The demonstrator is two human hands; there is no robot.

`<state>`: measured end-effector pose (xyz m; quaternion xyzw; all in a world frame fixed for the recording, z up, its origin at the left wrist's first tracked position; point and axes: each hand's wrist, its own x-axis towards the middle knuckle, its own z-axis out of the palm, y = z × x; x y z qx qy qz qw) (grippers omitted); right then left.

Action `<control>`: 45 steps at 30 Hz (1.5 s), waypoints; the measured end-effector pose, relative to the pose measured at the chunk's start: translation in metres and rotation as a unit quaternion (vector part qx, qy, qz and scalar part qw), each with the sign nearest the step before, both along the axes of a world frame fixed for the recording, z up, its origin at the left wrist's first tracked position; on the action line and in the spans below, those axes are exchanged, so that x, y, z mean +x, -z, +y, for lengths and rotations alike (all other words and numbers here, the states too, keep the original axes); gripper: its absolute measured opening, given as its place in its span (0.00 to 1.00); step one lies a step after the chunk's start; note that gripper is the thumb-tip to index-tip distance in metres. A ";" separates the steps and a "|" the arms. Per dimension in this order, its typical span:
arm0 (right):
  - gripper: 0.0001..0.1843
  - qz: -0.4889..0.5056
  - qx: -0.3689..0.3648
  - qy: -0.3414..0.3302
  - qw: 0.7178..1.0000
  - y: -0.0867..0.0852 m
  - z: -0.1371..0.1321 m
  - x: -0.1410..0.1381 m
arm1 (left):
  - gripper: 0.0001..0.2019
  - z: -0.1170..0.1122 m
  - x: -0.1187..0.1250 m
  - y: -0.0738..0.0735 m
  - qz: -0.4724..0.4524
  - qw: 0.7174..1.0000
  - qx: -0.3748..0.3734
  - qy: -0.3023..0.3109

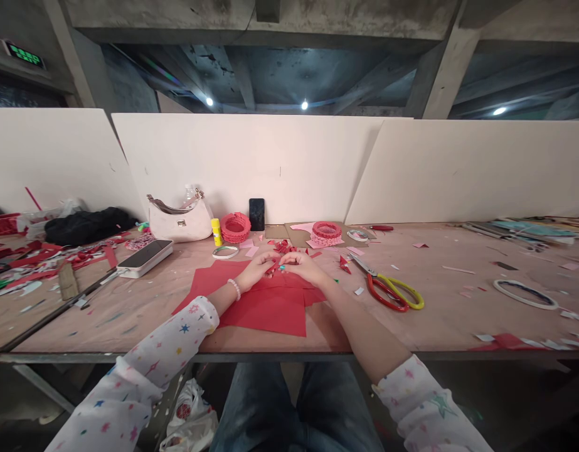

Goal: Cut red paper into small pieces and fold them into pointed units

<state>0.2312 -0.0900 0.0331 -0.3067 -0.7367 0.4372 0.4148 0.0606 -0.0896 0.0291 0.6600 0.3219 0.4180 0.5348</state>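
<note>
My left hand (257, 269) and my right hand (302, 265) meet over a stack of red paper sheets (270, 306) on the table. Both have their fingers pinched together on a small folded red paper piece (276, 266) held between them. A little heap of folded red paper pieces (283, 247) lies just beyond the fingertips. A bead bracelet sits on my left wrist.
Red-and-yellow scissors (391, 290) lie right of my hands. Behind stand a red woven paper ring (235, 227), a pink one (327, 232), a glue stick (216, 231), a black phone (256, 214), a white handbag (180, 220), tape rolls (224, 252) and a white device (145, 257). Paper scraps cover the left table.
</note>
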 end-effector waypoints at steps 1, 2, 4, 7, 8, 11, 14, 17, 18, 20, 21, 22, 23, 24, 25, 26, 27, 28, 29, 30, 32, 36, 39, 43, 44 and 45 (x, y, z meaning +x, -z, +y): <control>0.08 -0.002 0.001 0.003 1.000 0.000 0.000 0.000 | 0.13 -0.001 0.000 -0.001 0.002 1.000 -0.005 0.001; 0.07 -0.004 0.002 0.006 1.000 -0.001 0.000 -0.001 | 0.13 -0.001 0.000 -0.001 0.003 1.000 -0.009 0.003; 0.07 -0.007 0.003 0.013 1.000 -0.002 -0.002 -0.001 | 0.14 -0.002 0.000 -0.002 0.002 1.000 -0.015 0.010; 0.07 -0.015 0.009 0.018 1.000 -0.003 -0.003 -0.001 | 0.15 0.000 0.000 0.000 -0.002 1.000 -0.013 0.019; 0.07 -0.017 0.013 0.019 1.000 -0.003 -0.003 -0.001 | 0.16 0.001 0.000 0.001 -0.002 1.000 -0.008 0.023; 0.06 -0.022 0.022 0.018 0.999 -0.002 -0.003 -0.001 | 0.16 0.004 -0.001 0.004 -0.003 0.999 0.011 0.033; 0.07 -0.016 0.019 0.011 1.000 -0.001 -0.002 -0.001 | 0.16 0.005 -0.001 0.005 -0.002 1.000 0.011 0.027; 0.07 -0.008 0.018 -0.002 1.000 0.000 -0.001 0.000 | 0.16 0.005 -0.001 0.004 -0.001 1.000 0.001 0.027; 0.06 -0.008 0.018 -0.003 1.000 0.000 -0.001 0.000 | 0.16 0.005 -0.001 0.004 -0.001 1.000 -0.001 0.028; 0.06 -0.009 0.014 -0.001 1.000 0.001 0.000 0.000 | 0.16 0.004 -0.001 0.004 0.000 1.000 -0.004 0.029; 0.06 -0.010 0.011 0.002 1.000 0.001 0.000 0.000 | 0.16 0.004 -0.001 0.004 -0.001 1.000 -0.003 0.029; 0.06 -0.010 0.008 0.005 1.000 0.002 0.000 -0.001 | 0.16 0.005 -0.001 0.004 -0.001 1.000 -0.001 0.030; 0.07 -0.009 0.005 0.009 1.000 0.002 0.000 -0.001 | 0.15 0.005 -0.001 0.004 -0.002 1.000 0.002 0.031; 0.07 -0.010 0.003 0.010 1.000 0.002 0.000 -0.001 | 0.15 0.005 -0.001 0.005 -0.001 0.999 0.005 0.032; 0.07 -0.010 0.000 0.011 1.000 0.002 0.000 -0.002 | 0.15 0.005 -0.001 0.005 -0.002 0.999 0.009 0.033; 0.07 -0.011 -0.002 0.011 1.000 0.001 0.000 -0.002 | 0.15 0.005 -0.001 0.005 -0.001 0.999 0.013 0.034; 0.07 -0.012 -0.003 0.010 1.000 0.001 -0.001 -0.002 | 0.15 0.005 -0.001 0.006 0.001 0.999 0.014 0.035; 0.07 -0.013 -0.003 0.009 1.000 0.001 -0.001 -0.002 | 0.15 0.006 -0.001 0.006 0.003 0.999 0.014 0.035; 0.07 -0.013 -0.002 0.006 1.000 0.001 -0.001 -0.002 | 0.14 0.006 -0.001 0.007 0.005 0.999 0.014 0.036; 0.07 -0.011 0.001 0.000 1.000 0.001 0.000 -0.002 | 0.14 0.006 -0.001 0.007 0.008 0.999 0.013 0.037; 0.08 -0.005 0.011 -0.012 1.000 0.002 0.001 -0.002 | 0.13 0.006 -0.001 0.007 0.013 0.999 0.016 0.040; 0.06 -0.010 0.031 -0.006 0.999 0.002 0.002 -0.001 | 0.13 0.006 -0.001 0.007 0.024 0.999 0.021 0.041; 0.04 -0.028 0.026 0.001 0.999 0.000 -0.001 -0.003 | 0.14 0.006 -0.001 0.007 0.026 0.999 0.023 0.040; 0.03 -0.043 0.030 -0.008 0.999 -0.003 -0.005 -0.004 | 0.13 0.006 0.000 0.007 0.034 0.997 0.052 0.054; 0.03 -0.046 0.028 -0.008 0.999 -0.004 -0.006 -0.005 | 0.12 0.006 0.001 0.007 0.038 0.995 0.065 0.061; 0.03 -0.048 0.026 -0.006 0.998 -0.004 -0.007 -0.005 | 0.12 0.007 0.001 0.007 0.040 0.994 0.078 0.068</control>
